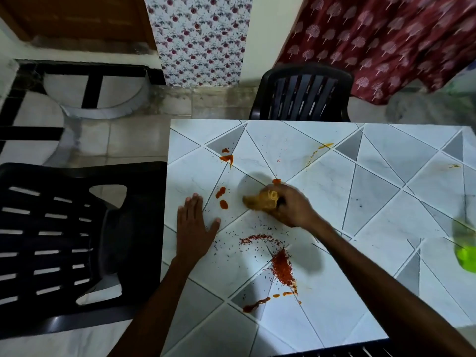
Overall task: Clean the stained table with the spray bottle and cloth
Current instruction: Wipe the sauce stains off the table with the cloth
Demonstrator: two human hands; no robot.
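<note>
Red sauce blots (221, 192) lie just left of the cloth (260, 202), between it and the left hand (194, 225). The right hand (291, 206) is closed over the bunched, yellowish cloth and presses it onto the table (386, 181); the blur there suggests a wiping stroke. The left hand lies flat and open on the tabletop near the left edge, holding nothing, seemingly as a brace.

A further blot (227, 157) sits up and to the left of the cloth, a small one (276, 181) touches its far side, and a heap of red flakes (282, 266) with a sauce streak (256, 304) lies nearer the person. So the nearest stains lie leftward from the grip, and the right hand alone is placed to reach them.

At the right edge of the table stands the spray bottle (465, 243), green and blurred, well apart from both hands, though nearer the right.
</note>
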